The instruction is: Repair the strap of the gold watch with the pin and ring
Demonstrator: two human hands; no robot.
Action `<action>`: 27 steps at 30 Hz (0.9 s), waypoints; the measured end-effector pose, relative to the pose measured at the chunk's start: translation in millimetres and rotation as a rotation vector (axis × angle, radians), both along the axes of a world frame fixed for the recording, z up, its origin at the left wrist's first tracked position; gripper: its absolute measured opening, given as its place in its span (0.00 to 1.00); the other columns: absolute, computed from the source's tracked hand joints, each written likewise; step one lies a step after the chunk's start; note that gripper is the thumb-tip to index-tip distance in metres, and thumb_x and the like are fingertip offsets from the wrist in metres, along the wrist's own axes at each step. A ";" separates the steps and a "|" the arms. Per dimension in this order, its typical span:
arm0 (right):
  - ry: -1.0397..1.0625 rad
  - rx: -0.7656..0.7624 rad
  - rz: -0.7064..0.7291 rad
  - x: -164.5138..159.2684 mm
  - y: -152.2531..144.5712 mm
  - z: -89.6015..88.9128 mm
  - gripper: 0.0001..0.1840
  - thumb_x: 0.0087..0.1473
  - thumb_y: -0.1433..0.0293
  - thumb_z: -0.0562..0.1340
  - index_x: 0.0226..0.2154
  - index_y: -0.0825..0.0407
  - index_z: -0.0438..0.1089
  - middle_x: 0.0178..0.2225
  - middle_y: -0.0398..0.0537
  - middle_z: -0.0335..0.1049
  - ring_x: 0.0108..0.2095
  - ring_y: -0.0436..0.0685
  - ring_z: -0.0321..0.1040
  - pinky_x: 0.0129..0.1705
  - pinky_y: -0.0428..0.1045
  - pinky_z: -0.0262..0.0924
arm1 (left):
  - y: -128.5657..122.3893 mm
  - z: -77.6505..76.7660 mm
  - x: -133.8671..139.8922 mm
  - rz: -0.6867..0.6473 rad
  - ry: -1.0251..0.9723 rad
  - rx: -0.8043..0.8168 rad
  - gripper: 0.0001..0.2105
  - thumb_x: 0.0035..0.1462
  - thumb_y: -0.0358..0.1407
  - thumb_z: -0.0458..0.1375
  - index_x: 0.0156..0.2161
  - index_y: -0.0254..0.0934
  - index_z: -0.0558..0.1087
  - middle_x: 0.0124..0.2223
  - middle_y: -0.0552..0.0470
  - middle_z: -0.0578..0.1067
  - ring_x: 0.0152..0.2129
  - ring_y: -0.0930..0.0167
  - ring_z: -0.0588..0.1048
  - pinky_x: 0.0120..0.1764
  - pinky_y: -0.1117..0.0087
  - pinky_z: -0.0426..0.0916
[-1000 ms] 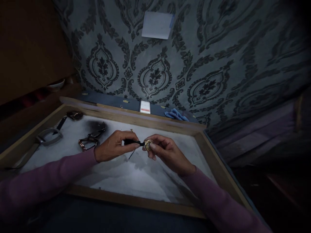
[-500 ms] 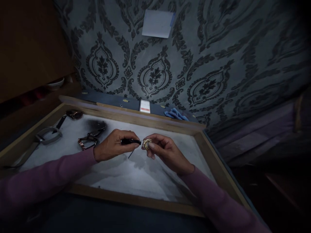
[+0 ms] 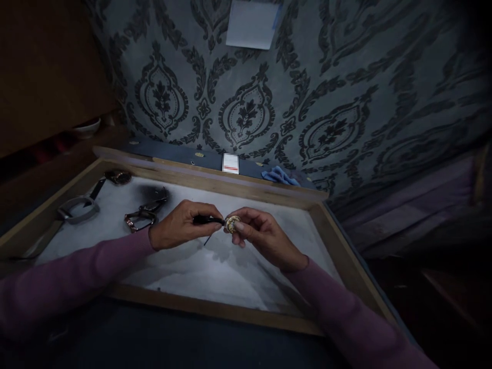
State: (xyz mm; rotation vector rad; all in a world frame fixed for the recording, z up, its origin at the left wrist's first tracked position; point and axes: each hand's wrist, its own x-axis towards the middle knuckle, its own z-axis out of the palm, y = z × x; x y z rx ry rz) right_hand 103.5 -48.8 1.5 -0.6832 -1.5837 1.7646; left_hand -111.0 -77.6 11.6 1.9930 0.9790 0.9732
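Note:
Over a shallow wooden tray with a white lining, my two hands meet near the middle. My left hand (image 3: pixel 180 223) pinches a black watch strap (image 3: pixel 205 220) between thumb and fingers. My right hand (image 3: pixel 259 233) holds a round gold-coloured watch case (image 3: pixel 231 224) by its edge, its rim sparkling. The strap's end touches or nearly touches the side of the case; whether they are joined I cannot tell. A thin dark strip (image 3: pixel 208 239) shows just below my left fingertips, partly hidden.
To the left inside the tray (image 3: pixel 215 312) lie a rose-gold and dark watch (image 3: pixel 140 220), a grey looped watch (image 3: pixel 79 209) and a dark round watch (image 3: pixel 118 178). Behind the tray's back edge are a small white card (image 3: pixel 230 163) and a crumpled blue cloth (image 3: pixel 280 175).
The strap's end and the gold watch case have come together, closing the small gap between them. The case has turned slightly. The view has tilted down a little.

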 end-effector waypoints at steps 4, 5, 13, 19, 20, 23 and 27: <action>-0.005 -0.003 0.001 0.1 -0.3 0.2 0.11 0.53 0.64 0.68 0.37 0.53 0.74 0.28 0.44 0.72 0.24 0.48 0.67 0.24 0.43 0.61 | 0.4 -0.2 -0.4 -0.019 0.009 -0.002 0.09 0.58 0.35 0.57 0.36 0.32 0.77 0.27 0.53 0.73 0.24 0.75 0.67 0.28 0.76 0.61; -0.007 -0.003 -0.002 0.2 -0.3 0.4 0.11 0.53 0.64 0.68 0.37 0.53 0.74 0.28 0.44 0.71 0.24 0.48 0.67 0.24 0.43 0.61 | 0.4 0.0 -0.5 -0.017 0.006 0.001 0.09 0.58 0.35 0.57 0.36 0.32 0.77 0.27 0.53 0.73 0.24 0.76 0.67 0.28 0.76 0.61; -0.010 0.003 0.004 0.6 0.4 -0.5 0.11 0.53 0.64 0.68 0.37 0.53 0.74 0.28 0.44 0.71 0.25 0.47 0.67 0.24 0.43 0.60 | 0.4 1.0 -1.3 -0.030 -0.001 0.018 0.08 0.59 0.35 0.57 0.36 0.32 0.77 0.28 0.53 0.73 0.25 0.75 0.68 0.29 0.76 0.61; -0.008 0.002 0.006 0.4 0.0 -0.7 0.10 0.53 0.64 0.68 0.37 0.53 0.74 0.28 0.43 0.71 0.25 0.47 0.67 0.25 0.43 0.60 | 1.3 -0.1 -2.7 -0.075 -0.022 0.025 0.09 0.60 0.36 0.56 0.37 0.32 0.77 0.30 0.52 0.74 0.28 0.74 0.69 0.32 0.74 0.62; -0.011 0.001 0.007 0.3 -0.1 -0.6 0.10 0.53 0.64 0.68 0.37 0.53 0.74 0.27 0.43 0.71 0.25 0.47 0.67 0.25 0.43 0.61 | 1.4 -0.1 -2.8 -0.076 -0.013 0.021 0.10 0.61 0.37 0.56 0.37 0.32 0.76 0.30 0.52 0.74 0.28 0.74 0.69 0.32 0.74 0.62; -0.014 -0.008 0.011 -0.1 -0.4 -0.1 0.12 0.53 0.63 0.68 0.37 0.53 0.74 0.26 0.43 0.71 0.24 0.48 0.67 0.24 0.43 0.61 | 1.5 0.4 -3.1 -0.081 0.021 0.006 0.11 0.61 0.38 0.56 0.36 0.32 0.76 0.29 0.53 0.73 0.27 0.74 0.68 0.31 0.75 0.61; -0.003 -0.021 0.017 -0.3 -0.7 0.3 0.12 0.52 0.64 0.68 0.37 0.54 0.74 0.28 0.44 0.71 0.24 0.48 0.67 0.24 0.43 0.61 | 1.9 1.4 -3.1 -0.085 0.050 -0.030 0.12 0.62 0.39 0.55 0.37 0.32 0.76 0.29 0.53 0.72 0.27 0.74 0.68 0.31 0.75 0.61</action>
